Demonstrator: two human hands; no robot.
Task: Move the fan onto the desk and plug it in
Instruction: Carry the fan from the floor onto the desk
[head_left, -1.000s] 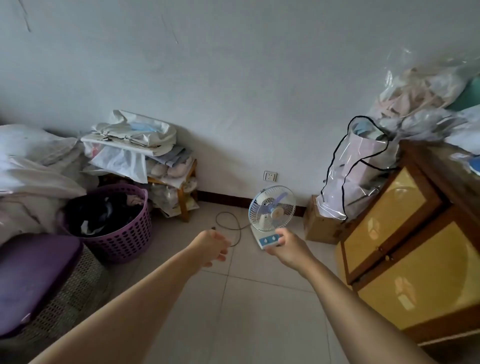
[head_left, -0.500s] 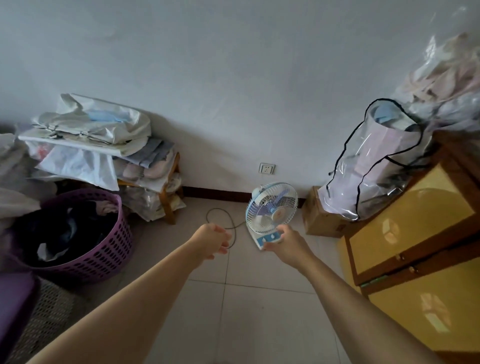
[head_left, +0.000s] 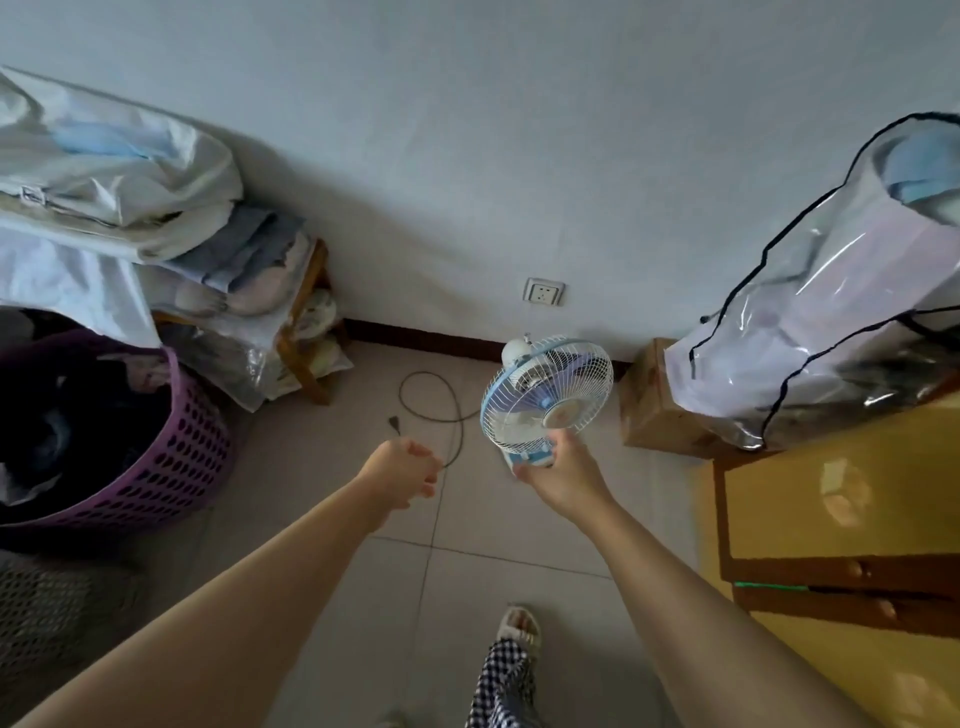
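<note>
We grip the fan (head_left: 546, 397) by its base in our right hand (head_left: 563, 475), fingers wrapped round it, and it appears to be clear of the floor, at about one o'clock from our feet. Our left hand (head_left: 402, 470) is curled round the cord (head_left: 451, 410), probably to keep it from dragging. The plug (head_left: 393, 422) lies on the floor at twelve o'clock, below the wall socket (head_left: 543, 292).

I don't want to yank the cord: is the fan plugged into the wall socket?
Unplugged. The plug lies on the floor tile, apart from the empty wall socket; the cord loops loose.
</note>
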